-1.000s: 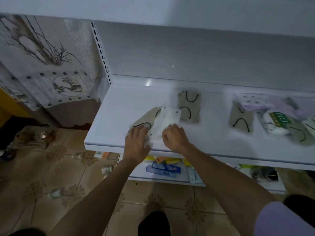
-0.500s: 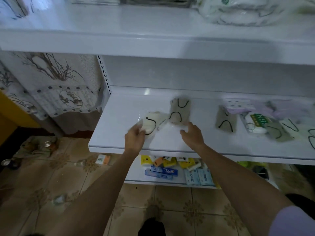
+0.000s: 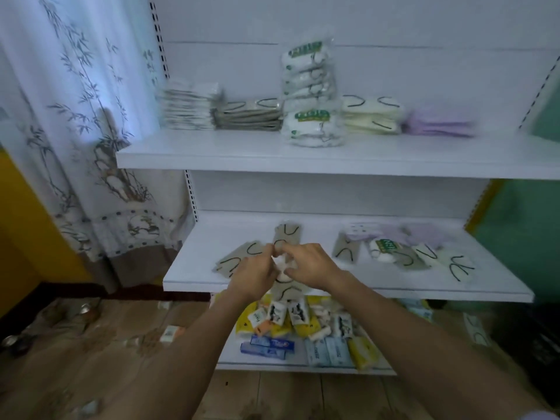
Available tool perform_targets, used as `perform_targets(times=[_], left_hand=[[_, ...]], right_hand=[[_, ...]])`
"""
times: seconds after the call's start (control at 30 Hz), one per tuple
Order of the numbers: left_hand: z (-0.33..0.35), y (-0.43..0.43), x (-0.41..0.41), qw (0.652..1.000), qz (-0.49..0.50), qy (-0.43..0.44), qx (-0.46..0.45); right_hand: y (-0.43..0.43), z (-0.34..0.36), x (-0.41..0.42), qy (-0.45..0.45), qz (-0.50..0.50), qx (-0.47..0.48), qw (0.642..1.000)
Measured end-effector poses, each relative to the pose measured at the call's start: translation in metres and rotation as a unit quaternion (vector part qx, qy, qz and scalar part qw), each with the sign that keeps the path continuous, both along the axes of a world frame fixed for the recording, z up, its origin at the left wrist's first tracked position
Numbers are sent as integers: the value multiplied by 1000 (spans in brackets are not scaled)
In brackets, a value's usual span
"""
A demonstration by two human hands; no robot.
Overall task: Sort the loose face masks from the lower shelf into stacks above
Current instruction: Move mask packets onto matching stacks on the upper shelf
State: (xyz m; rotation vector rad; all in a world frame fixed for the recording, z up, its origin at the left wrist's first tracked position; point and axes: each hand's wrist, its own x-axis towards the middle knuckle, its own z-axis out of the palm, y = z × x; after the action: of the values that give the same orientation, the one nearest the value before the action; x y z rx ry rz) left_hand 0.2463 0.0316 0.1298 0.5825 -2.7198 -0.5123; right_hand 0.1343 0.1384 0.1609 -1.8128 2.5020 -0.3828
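One white mask [image 3: 281,263] ready for sorting
My left hand [image 3: 254,275] and right hand [image 3: 313,268] pinch it with curled fingers, likely squaring it for the stacks [image 3: 312,125] above

Bamboo-print curtain [image 3: 75,116], tiled floor [image 3: 91,344], seemingly yellow wall [image 3: 18,222]

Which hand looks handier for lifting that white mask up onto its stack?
Probably the left. Both the left hand and the right hand pinch the white mask, but the white stack sits at the upper shelf's left end, on the left hand's side.
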Motion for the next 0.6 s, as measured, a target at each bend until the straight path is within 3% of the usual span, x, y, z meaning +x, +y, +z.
perform_targets(times=[0.07,0.17,0.3,0.4,0.5,0.6], left_hand=[[18,14,10,996,27,72,40],[37,24,23,973,116,169,108],[44,27,32,946,206,156,194],[44,31,34,946,194,120,229],[56,41,22,930,131,177,295],[73,50,0,933,112,239,246]], right_hand=[[15,17,10,15,-17,-12,1000],[33,42,16,-81,-64,-96,990],[44,88,6,-187,-112,-232,948],[52,120,-5,-238,-142,-310,910],[57,133,-20,-286,-161,-374,867],[61,134,-35,-314,-197,-409,834]])
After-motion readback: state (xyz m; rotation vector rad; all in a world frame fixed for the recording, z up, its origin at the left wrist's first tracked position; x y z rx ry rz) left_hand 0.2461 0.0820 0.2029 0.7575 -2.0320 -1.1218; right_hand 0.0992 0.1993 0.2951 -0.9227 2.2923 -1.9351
